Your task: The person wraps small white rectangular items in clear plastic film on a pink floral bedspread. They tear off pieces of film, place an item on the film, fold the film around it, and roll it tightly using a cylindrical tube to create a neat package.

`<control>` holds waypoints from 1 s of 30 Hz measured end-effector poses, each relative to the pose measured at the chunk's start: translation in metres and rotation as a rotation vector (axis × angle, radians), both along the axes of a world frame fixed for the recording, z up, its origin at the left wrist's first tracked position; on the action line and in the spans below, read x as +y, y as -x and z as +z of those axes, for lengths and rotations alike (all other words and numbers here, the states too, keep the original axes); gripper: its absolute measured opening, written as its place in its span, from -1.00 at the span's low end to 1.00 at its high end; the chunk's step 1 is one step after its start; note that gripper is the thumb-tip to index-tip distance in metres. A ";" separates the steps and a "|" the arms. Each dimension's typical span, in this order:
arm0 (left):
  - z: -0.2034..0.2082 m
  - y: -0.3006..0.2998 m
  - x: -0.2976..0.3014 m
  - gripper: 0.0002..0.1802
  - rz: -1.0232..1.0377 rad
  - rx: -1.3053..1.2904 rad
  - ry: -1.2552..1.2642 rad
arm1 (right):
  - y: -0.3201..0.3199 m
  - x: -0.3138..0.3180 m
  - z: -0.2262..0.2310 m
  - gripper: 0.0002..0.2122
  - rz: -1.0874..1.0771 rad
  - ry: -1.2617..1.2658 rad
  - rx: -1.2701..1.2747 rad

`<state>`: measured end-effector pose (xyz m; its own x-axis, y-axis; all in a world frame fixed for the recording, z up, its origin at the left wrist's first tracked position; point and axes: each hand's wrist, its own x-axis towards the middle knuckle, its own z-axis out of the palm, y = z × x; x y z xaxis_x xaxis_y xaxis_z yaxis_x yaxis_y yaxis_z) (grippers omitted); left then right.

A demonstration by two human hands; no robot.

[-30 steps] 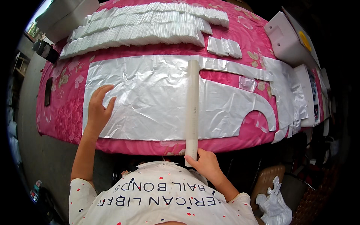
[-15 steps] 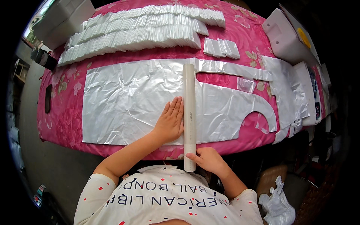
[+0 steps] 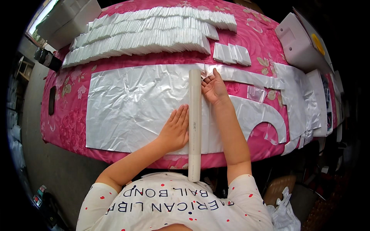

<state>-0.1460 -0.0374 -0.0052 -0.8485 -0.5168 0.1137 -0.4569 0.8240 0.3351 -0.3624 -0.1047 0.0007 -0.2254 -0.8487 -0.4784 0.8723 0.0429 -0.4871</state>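
A silvery-white plastic vest bag (image 3: 127, 107) lies flat across the table, its cut-out handles toward the right. A long pale plastic tube (image 3: 195, 127) rests across it, its near end over the table's front edge. Flat on the bag, my left hand (image 3: 175, 129) has its fingers stretched out along the tube's left side. My right hand (image 3: 214, 89) is beside the far part of the tube, on its right, by the base of the bag's far handle. Its thumb stands apart from the loosely bent fingers, and nothing shows in its grip.
Long rows of folded white plastic bags (image 3: 142, 40) fill the table's far side, with a small group of folded bags (image 3: 232, 54) nearby. More plastic bags (image 3: 295, 100) lie at the right, by a white box (image 3: 298, 42). A dark bar (image 3: 51, 100) lies at left on the pink cloth (image 3: 69, 127).
My right hand has left the near end of the tube and moved far forward to the bag's handle base. The left hand and tube stay nearly in place.
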 end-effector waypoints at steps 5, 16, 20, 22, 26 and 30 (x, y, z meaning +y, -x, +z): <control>0.001 -0.003 0.001 -0.27 0.004 -0.012 -0.007 | 0.089 0.003 0.003 -0.79 -0.423 0.384 -0.096; -0.001 -0.002 0.001 -0.27 0.011 0.029 -0.030 | 0.100 0.044 0.127 -0.67 -0.554 0.426 0.520; -0.001 -0.003 0.002 -0.29 -0.002 0.142 -0.074 | -0.074 0.019 0.110 -0.62 -0.023 0.540 0.860; -0.002 -0.005 -0.001 -0.29 -0.026 0.304 -0.153 | -0.154 0.015 0.080 -0.63 0.291 0.541 1.019; -0.024 0.001 -0.002 -0.30 -0.008 0.060 0.095 | -0.252 0.000 0.023 -0.54 0.753 0.492 1.212; -0.017 0.002 0.000 -0.29 -0.026 0.066 0.064 | -0.303 0.005 0.005 -0.42 0.962 0.578 1.763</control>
